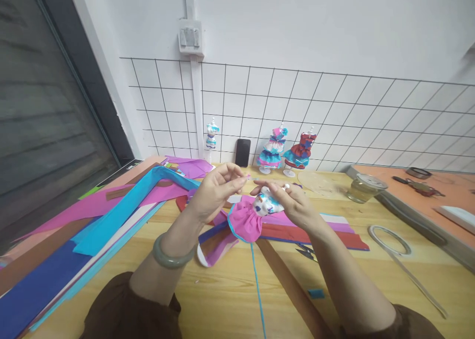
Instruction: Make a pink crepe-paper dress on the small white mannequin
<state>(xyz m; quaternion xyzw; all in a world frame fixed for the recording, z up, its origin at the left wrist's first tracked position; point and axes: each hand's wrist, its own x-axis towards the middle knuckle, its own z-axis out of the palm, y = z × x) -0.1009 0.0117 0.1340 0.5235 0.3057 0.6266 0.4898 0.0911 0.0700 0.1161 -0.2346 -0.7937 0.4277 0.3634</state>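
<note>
My right hand (295, 200) is wrapped round a small doll-sized dress form with a white, blue-patterned bodice (266, 204), which lies tilted on its side. A pink ruffled skirt (245, 222) with a blue edge spreads from the bodice toward the left. Just left of it my left hand (222, 188) is raised, thumb and forefinger pinched together at a tiny pink piece (248, 176). A thin blue strip (256, 279) runs from below the skirt toward the table's front edge.
Coloured strips (122, 210) cover the left side. Dressed mini forms (272, 151) and a phone (243, 153) stand at the wall. Scissors (306, 252), a tape roll (389, 240) and a glass jar (365, 188) lie right, beside an orange surface (426, 195).
</note>
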